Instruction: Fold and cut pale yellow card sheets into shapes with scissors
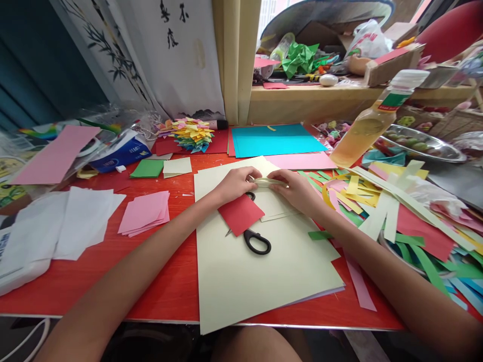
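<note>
Over the back part of a large cream sheet stack (234, 281), both hands pinch a folded strip of cream paper (265, 182) between them. My left hand (238, 183) grips its left end and my right hand (289, 186) its right end, fingers closed on both. Just in front of my left hand lies a red paper square (241, 213), on top of black-handled scissors (258, 243), covering their middle. A smaller cream piece (277, 203) lies under my right hand on the stack.
Pink squares (145, 213), a green square (147, 168) and white sheets (85, 221) lie left. Behind are a folded-paper cluster (192, 134) and blue sheets (275, 141). A bottle (360, 128) and many paper strips (381, 211) crowd the right side of the red table (166, 281).
</note>
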A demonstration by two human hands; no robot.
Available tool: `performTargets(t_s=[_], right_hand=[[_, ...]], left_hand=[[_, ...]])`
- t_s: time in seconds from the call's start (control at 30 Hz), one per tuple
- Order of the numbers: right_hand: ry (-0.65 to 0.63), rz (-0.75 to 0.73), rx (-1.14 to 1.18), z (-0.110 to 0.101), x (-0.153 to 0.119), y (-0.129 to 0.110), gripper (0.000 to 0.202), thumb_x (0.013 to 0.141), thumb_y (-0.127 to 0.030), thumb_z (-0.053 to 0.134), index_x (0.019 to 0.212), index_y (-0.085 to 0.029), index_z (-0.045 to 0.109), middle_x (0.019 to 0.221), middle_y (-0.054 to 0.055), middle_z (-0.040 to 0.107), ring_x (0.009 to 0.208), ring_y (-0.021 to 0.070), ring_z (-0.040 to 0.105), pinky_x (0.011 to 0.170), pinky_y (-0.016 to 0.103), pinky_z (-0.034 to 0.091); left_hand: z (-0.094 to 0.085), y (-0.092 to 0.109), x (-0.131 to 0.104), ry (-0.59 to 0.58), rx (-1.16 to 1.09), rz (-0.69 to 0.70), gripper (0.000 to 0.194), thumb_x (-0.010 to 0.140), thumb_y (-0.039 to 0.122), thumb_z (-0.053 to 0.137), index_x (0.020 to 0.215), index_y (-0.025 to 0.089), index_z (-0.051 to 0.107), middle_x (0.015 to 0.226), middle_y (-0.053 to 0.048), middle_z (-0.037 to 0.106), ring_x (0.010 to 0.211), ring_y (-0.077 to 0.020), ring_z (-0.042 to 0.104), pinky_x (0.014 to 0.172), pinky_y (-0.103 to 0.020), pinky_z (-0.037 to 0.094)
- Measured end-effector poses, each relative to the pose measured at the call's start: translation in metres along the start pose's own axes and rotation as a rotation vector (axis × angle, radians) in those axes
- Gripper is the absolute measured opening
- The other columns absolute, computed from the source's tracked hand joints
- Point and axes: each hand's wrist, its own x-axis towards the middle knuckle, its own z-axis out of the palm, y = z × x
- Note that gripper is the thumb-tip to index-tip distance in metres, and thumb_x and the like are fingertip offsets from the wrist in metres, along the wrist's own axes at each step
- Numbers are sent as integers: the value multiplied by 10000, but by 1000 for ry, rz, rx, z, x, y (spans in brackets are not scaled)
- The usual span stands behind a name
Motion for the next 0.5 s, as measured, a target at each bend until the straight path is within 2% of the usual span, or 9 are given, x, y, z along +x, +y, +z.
performTargets(t_s=[0.23,0.4,0.5], right_hand=[[12,-6,37,2,2,5,171,759,-156,498,906,-197,576,951,47,643,876,197,582,760,339,445],[13,-6,47,3,1,3,184,755,-147,497,915,-196,573,950,49,642,877,197,583,760,340,448],[16,-1,39,3,1,2,189,756,-141,495,920,-192,574,951,50,643,879,194,582,767,337,446]], left_hand=[[-11,-2,4,-64,8,2,309,697,178,590,1004,137,579,1066,-72,597,867,-145,594,717,-249,472],[-19,-2,4,-17,179,33,241,731,166,551,965,142,604,848,-30,641,772,-133,590,684,-246,439],[-17,-2,3,-6,186,51,248,738,143,526,975,146,598,792,-13,642,724,-121,586,649,-232,425]])
